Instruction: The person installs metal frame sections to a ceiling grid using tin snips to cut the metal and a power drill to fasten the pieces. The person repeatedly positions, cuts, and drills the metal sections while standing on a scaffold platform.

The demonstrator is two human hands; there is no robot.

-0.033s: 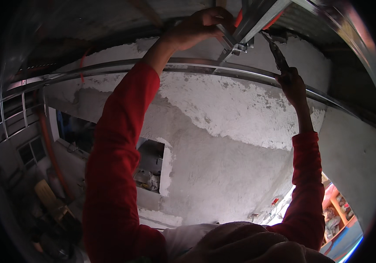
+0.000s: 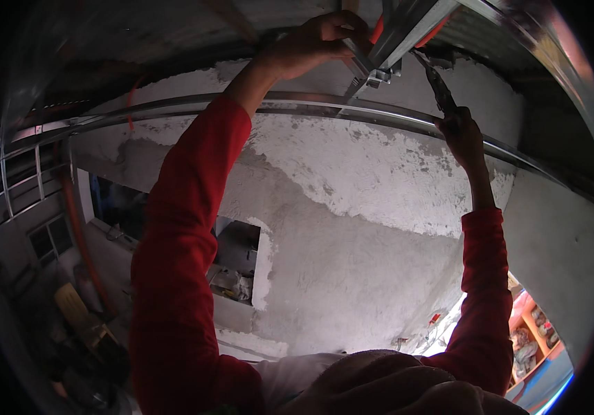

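Overhead, my left hand [image 2: 311, 47] is closed, thumb and fingers pinching a short flat metal piece [image 2: 359, 59]. That piece slants down to meet a long metal ceiling channel [image 2: 407, 34], and a small bent metal clip [image 2: 380, 76] sits at the joint. To the right, my right hand [image 2: 461, 131] is wrapped round a dark long-handled tool, seemingly pliers [image 2: 439, 86]. The tool's narrow end points up toward the channel, apart from the clip. Part of the left fingers is hidden in shadow behind the metal.
A thin metal rail [image 2: 380, 108] crosses below both hands, in front of a partly plastered wall [image 2: 352, 277]. Another shiny channel [image 2: 560, 62] curves along the upper right. Lower left stands a wooden chair [image 2: 82, 315]; an orange pipe [image 2: 79, 235] rises beside it.
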